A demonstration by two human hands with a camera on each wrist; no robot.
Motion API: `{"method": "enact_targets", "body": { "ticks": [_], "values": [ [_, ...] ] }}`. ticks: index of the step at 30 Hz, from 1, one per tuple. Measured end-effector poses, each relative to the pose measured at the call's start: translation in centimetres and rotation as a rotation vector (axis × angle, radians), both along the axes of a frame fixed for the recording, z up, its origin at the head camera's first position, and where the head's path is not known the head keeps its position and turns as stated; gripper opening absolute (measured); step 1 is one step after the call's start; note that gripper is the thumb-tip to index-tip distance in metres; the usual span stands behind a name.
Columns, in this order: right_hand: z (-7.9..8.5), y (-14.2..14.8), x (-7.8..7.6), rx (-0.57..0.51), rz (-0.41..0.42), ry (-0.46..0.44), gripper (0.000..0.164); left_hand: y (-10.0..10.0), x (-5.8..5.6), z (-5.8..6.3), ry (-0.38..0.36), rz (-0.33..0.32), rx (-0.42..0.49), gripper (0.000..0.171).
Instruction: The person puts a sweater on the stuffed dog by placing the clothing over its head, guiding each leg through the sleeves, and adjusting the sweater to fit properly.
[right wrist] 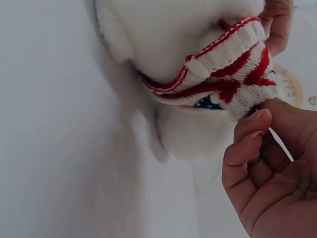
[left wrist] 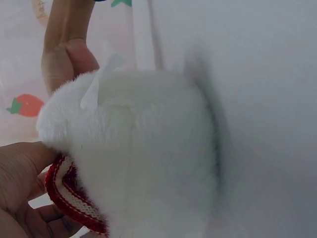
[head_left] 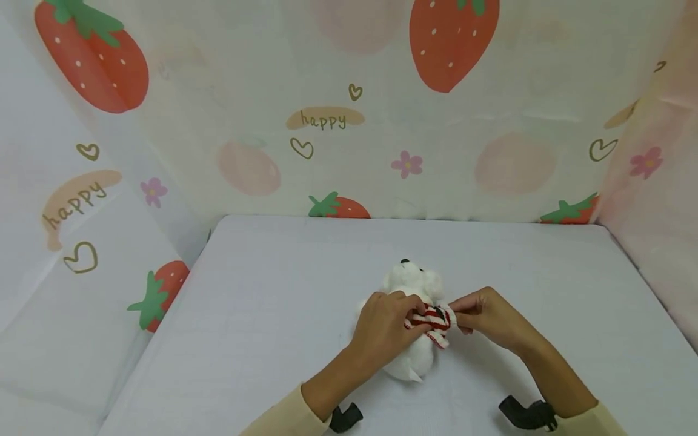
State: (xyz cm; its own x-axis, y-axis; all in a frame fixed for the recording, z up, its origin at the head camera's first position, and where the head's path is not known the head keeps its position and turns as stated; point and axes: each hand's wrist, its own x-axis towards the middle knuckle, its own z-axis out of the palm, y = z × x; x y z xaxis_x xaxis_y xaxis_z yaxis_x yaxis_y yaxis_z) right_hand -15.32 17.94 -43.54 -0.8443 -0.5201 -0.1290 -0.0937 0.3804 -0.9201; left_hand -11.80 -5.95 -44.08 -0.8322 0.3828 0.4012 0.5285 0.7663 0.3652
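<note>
A white plush toy animal (head_left: 411, 357) with a black nose lies on the white table, its head toward the far side. Around its middle is a red-and-white knitted sweater (right wrist: 228, 64) with a small dark blue patch. My left hand (head_left: 384, 324) lies across the toy, its thumb and fingers curled at the sweater. In the left wrist view, the toy's fur (left wrist: 153, 148) hides part of that hand's grip. On the right side, my right hand (right wrist: 277, 168) pinches a ribbed white edge of the sweater between thumb and fingers.
The white table (head_left: 262, 272) extends around the toy. Behind it hangs a pale backdrop (head_left: 382, 133) printed with strawberries, with similar sheets at both sides. Black wrist devices (head_left: 528, 413) sit beside both cuffs. A white tag (left wrist: 94, 89) sticks out of the toy's fur.
</note>
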Motion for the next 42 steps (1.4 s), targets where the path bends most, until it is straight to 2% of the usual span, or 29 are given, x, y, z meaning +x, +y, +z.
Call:
{"method": "enact_targets", "body": {
  "ticks": [4,8,16,24,27,32,35,37,39,42],
  "values": [
    [-0.3,0.0,0.0,-0.019,0.003,-0.002,0.016,0.1,0.0,-0.1,-0.002,-0.003,-0.008,0.025],
    [-0.5,-0.2,0.1,-0.015,0.011,0.041,0.014,0.1,0.0,-0.1,0.0,0.0,-0.002,0.023],
    [-0.3,-0.9,0.3,0.063,0.004,0.086,0.017,0.2,0.0,-0.3,0.001,0.01,-0.01,0.021],
    [0.0,-1.7,0.5,0.127,0.081,0.131,0.021,0.4,0.1,-0.6,0.037,0.021,-0.034,0.019],
    [0.1,-2.0,0.6,0.159,0.079,0.126,0.023,0.5,0.1,-0.7,0.041,0.024,-0.038,0.019],
    [0.2,-2.2,0.9,0.182,0.044,0.129,0.026,0.2,0.0,0.0,0.001,-0.017,-0.071,0.02],
    [0.4,-2.0,0.9,0.167,0.032,0.116,0.025,-0.8,-0.1,0.8,-0.051,-0.083,-0.026,0.02],
    [0.5,-1.8,0.8,0.153,0.029,0.098,0.023,-1.9,-0.3,1.3,-0.085,-0.112,0.04,0.019],
    [0.5,-1.6,0.8,0.146,0.027,0.084,0.023,-3.1,-0.4,1.6,-0.113,-0.106,0.109,0.019],
    [0.5,-1.3,0.7,0.143,0.021,0.055,0.023,-5.0,-0.7,1.7,-0.174,-0.038,0.142,0.027]
  ]
}}
